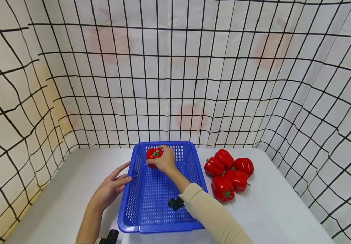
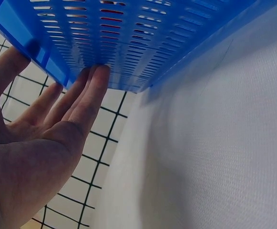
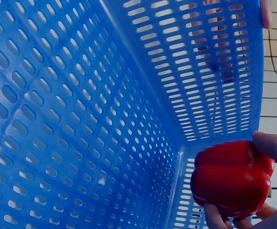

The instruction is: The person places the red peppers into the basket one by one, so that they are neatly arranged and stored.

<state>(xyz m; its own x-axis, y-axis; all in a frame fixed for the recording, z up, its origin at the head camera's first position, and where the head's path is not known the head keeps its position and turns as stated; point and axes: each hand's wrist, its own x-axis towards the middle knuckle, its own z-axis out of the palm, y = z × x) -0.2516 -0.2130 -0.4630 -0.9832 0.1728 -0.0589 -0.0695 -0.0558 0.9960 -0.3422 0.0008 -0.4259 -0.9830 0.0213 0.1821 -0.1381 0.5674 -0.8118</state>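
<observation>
My right hand (image 1: 166,160) grips a red bell pepper (image 1: 152,164) inside the far left corner of a blue perforated basket (image 1: 160,206). In the right wrist view, thumb and fingers wrap the pepper (image 3: 231,179) close to the basket's end wall, its green stem mostly hidden. At the basket's left side, my left hand (image 1: 109,188) touches the rim and outer wall with its fingers extended. The left wrist view shows those fingertips (image 2: 100,74) against the slotted wall (image 2: 124,43).
Several red bell peppers (image 1: 236,179) lie grouped on the white table (image 1: 273,217), right of the basket. A black wire grid (image 1: 170,79) over white sheeting stands at the back and along both sides.
</observation>
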